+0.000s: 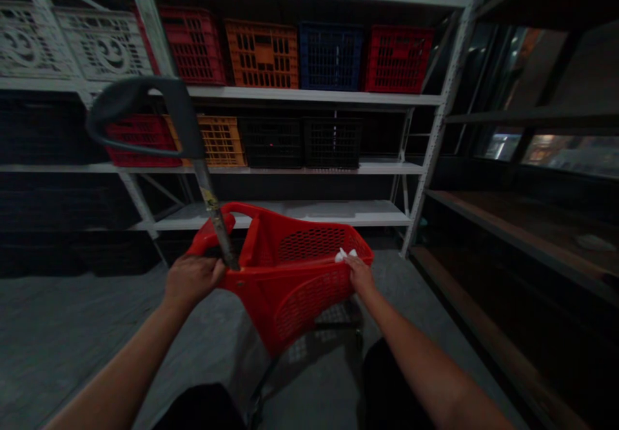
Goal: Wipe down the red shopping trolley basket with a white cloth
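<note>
A red plastic shopping basket [290, 282] on wheels stands tilted on the grey floor in front of me. Its long pull handle [188, 133], metal with a grey loop grip, rises up to the left. My left hand [191, 278] is closed on the basket's near left rim, beside the base of the handle. My right hand [358, 272] presses a small white cloth [344, 255] against the basket's right rim, fingers closed on it. Through the mesh walls the basket's inside looks bare.
White metal shelving [309, 98] ahead holds red, orange, blue and black crates, with white lattice crates [72, 43] at upper left. Darker wooden shelves [522, 224] run along the right. Grey concrete floor [72, 327] lies at left. My dark-clothed knees show at the bottom.
</note>
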Motion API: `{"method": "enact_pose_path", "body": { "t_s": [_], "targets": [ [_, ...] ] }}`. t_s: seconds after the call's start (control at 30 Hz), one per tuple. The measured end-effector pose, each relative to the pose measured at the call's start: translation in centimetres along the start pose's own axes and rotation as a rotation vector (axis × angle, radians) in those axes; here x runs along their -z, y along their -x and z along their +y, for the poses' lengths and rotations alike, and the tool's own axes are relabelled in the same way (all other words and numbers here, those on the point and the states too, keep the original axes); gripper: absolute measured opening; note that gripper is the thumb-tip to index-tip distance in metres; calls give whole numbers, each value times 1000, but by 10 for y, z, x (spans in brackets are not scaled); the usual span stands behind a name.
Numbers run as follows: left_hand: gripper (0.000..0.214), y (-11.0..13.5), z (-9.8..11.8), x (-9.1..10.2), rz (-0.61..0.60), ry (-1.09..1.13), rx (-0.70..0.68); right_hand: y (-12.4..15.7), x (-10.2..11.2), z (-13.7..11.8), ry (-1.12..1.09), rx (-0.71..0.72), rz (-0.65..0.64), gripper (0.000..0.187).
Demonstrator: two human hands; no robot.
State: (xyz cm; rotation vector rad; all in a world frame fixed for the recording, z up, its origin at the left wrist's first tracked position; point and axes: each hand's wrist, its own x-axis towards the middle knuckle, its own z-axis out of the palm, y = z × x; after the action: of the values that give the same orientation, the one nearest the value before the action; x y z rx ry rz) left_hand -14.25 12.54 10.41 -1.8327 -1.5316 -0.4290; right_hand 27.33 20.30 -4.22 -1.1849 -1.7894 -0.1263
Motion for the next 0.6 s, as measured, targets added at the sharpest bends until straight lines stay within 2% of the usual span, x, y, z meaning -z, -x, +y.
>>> {"method": "enact_pose_path", "body": {
  "t_s": [0.13,0.23,0.33,0.5,0.6],
  "targets": [
    [48,0,-8,-2,-35,10,-5,6,23,32,40,-77,0,45],
    [47,0,-13,-2,-28,46,-2,14,35,45,37,-104,-15,43],
    [45,0,-19,1,-43,71,-16,20,39,47,20,-121,-20,42],
    [46,-2,-29,8,-138,145,-45,26,40,47,5,-165,14,44],
    [40,-2,-36,8,-132,210,-18,24,44,39,6,-183,44,42]
  ]
}}
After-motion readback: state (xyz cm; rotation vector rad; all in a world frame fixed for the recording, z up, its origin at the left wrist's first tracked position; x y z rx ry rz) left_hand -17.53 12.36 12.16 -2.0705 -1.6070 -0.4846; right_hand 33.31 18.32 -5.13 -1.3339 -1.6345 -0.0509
